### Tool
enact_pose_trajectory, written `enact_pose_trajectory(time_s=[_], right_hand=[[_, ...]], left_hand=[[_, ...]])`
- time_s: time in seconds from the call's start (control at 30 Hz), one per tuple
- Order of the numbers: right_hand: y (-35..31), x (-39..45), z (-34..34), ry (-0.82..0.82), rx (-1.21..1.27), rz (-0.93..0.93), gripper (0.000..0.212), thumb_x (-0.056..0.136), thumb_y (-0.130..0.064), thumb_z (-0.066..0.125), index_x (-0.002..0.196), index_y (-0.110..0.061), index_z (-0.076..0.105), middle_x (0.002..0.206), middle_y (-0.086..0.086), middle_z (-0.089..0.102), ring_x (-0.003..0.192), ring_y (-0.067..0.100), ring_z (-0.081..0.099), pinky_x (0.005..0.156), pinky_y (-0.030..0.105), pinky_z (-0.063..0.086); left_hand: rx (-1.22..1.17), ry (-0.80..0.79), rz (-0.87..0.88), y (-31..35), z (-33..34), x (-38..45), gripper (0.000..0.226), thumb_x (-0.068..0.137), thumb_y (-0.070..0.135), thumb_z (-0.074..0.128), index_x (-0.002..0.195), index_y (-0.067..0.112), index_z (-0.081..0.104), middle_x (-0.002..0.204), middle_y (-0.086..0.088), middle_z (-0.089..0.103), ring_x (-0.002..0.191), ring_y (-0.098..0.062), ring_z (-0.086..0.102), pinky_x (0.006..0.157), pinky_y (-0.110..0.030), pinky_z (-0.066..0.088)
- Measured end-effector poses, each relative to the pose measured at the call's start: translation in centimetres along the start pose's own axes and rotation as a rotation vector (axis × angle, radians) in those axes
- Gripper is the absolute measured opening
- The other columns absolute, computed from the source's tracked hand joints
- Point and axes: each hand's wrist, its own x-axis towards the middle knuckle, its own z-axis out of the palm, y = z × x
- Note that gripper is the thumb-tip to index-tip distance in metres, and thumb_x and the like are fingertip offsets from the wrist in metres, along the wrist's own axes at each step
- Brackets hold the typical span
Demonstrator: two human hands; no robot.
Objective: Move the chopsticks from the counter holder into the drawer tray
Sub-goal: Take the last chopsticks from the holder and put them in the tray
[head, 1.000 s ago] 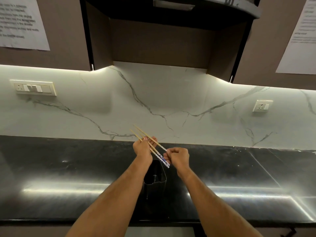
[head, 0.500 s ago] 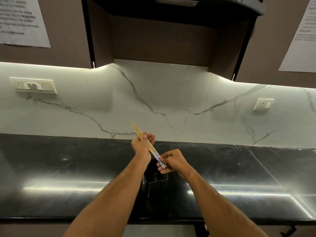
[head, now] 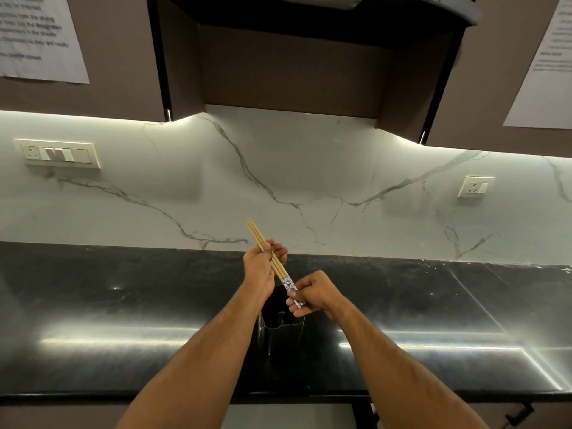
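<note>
Both hands up over the black holder (head: 283, 331), which stands on the dark counter (head: 123, 320) near its front edge. Chopsticks (head: 272, 260), a bundle of pale wooden sticks, are out of the holder and held in the air just above it, tilted, plain tips pointing up and left toward the marble backsplash (head: 309, 187), patterned blue-white ends pointing down toward the holder mouth. Left hand (head: 261, 267) grips the bundle around its middle, fingers curled round the sticks, thumb side toward the camera. Right hand (head: 312, 294) pinches the patterned lower ends, fingers curled on them, directly above the holder's right rim. The two hands are close together but not touching, joined only by the sticks. Exact stick count hard to tell, at least three. Holder interior is dark; contents cannot be told. Left of the holder, up on the backsplash, a switch panel (head: 57, 153); right of it, a single socket (head: 475, 187). Above the holder, brown wall cabinets with printed paper sheets (head: 37, 38) stuck on the doors, text blurred. Strip-light glare streaks across the counter on both sides of the holder. Drawer tray not in view.
</note>
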Motion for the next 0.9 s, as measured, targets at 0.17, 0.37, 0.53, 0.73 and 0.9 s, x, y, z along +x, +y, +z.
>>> enact_pose_trajectory(time_s=[0.17, 0.37, 0.53, 0.73, 0.9], right_hand=[[0.3, -0.1, -0.1, 0.039, -0.069, 0.007, 0.019, 0.093, -0.007, 0.071, 0.109, 0.003, 0.072, 0.091, 0.020, 0.078, 0.073, 0.023, 0.076, 0.078, 0.042, 0.065], [0.2, -0.2, -1.3, 0.139, -0.279, -0.031, 0.017, 0.092, -0.009, 0.073, 0.105, 0.001, 0.074, 0.086, 0.018, 0.077, 0.068, 0.020, 0.074, 0.072, 0.039, 0.066], [0.6, -0.9, -2.8, 0.319, -0.603, -0.137, 0.012, 0.091, -0.016, 0.076, 0.097, -0.006, 0.077, 0.079, 0.007, 0.075, 0.067, 0.020, 0.075, 0.068, 0.032, 0.065], [0.6, -1.4, -2.8, 0.382, -0.910, -0.205, 0.012, 0.094, -0.012, 0.068, 0.097, -0.006, 0.077, 0.082, 0.008, 0.073, 0.070, 0.020, 0.069, 0.072, 0.035, 0.062], [0.5, -1.4, -1.4, 0.326, -0.993, -0.254, 0.014, 0.096, -0.009, 0.062, 0.095, -0.007, 0.075, 0.080, 0.009, 0.071, 0.071, 0.022, 0.069, 0.076, 0.039, 0.063]], left_hand=[[0.086, -0.016, -0.010, 0.0, -0.6, -0.1, 0.019, 0.106, 0.010, 0.046, 0.109, 0.004, 0.063, 0.093, -0.015, 0.075, 0.082, -0.026, 0.077, 0.074, -0.038, 0.062], [0.605, 0.039, 0.085, -0.2, -2.9, -0.1, 0.021, 0.101, 0.021, 0.060, 0.103, 0.002, 0.070, 0.086, -0.010, 0.075, 0.078, -0.019, 0.074, 0.082, -0.036, 0.062], [1.226, 0.176, 0.489, 0.0, -5.6, -1.5, 0.022, 0.097, 0.033, 0.065, 0.086, 0.013, 0.066, 0.071, 0.007, 0.062, 0.066, -0.006, 0.062, 0.062, -0.023, 0.054], [1.602, -0.163, 0.917, 0.5, -7.3, -2.2, 0.032, 0.098, 0.023, 0.063, 0.127, 0.011, 0.062, 0.122, -0.007, 0.068, 0.118, -0.023, 0.061, 0.102, -0.039, 0.053], [1.921, -0.566, 0.717, 0.0, -6.3, -2.8, 0.023, 0.100, 0.022, 0.057, 0.123, 0.017, 0.062, 0.121, -0.003, 0.067, 0.111, -0.019, 0.063, 0.101, -0.033, 0.049]])
